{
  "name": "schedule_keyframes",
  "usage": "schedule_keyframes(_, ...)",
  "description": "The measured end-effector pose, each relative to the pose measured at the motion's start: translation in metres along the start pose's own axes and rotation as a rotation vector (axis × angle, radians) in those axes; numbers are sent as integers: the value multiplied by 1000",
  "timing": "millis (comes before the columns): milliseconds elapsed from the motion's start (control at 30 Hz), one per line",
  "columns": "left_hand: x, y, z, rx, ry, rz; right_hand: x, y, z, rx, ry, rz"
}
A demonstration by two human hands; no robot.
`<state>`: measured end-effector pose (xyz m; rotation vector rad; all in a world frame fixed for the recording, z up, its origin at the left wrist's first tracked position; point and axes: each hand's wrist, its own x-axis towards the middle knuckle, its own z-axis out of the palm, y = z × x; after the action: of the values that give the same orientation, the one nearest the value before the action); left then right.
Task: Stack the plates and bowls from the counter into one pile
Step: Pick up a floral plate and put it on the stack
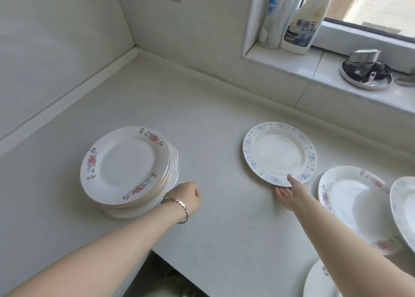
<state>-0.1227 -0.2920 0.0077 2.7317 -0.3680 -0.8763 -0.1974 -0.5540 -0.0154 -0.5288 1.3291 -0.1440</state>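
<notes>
A pile of several white plates [125,166] with pink flower rims stands on the counter at the left. To its right lies a single plate with a blue pattern [279,153]. My right hand [288,192] grips that plate's near rim, thumb on top and fingers underneath. My left hand [187,198], with a bracelet on the wrist, hovers beside the pile's right edge with loosely curled fingers, holding nothing. More plates sit at the right: a flowered one [352,198], another at the frame edge [404,207], and one at the bottom [318,283].
The white counter [213,229] ends at a front edge near the bottom centre. A windowsill at the back right carries a cleaner bottle [302,25], a white bottle [274,16] and a round tray of metal items [366,74]. Walls close in the left corner.
</notes>
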Motion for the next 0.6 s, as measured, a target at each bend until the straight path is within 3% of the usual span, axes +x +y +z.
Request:
schedule_keyframes(367,-3,-20,-2,-40,18,-68,6,6,-11,72,-181,-109)
schedule_keyframes(600,-18,-60,-12,-95,47,-121,-56,13,0,-133,-432,-154)
